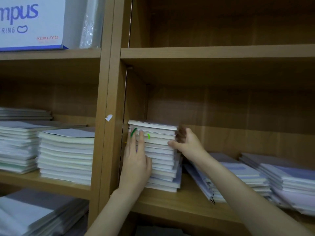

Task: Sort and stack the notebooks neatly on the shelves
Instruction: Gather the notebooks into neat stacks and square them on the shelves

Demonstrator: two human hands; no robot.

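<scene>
Wooden shelf [187,200], squared paper notebook stack [160,160] between both hands.

Shelving [204,53]: brown wood grain. Notebook stack [160,150]: cream-white page edges, green marks. White box [32,23]: blue lettering, red logo.

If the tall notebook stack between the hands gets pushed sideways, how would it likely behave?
The tall stack would probably shear rather than slide whole: its lower notebooks already jut out unevenly. It is likely heavy, being many thick notebooks. The left hand flat on its front and the right hand at its side should steady it.
</scene>
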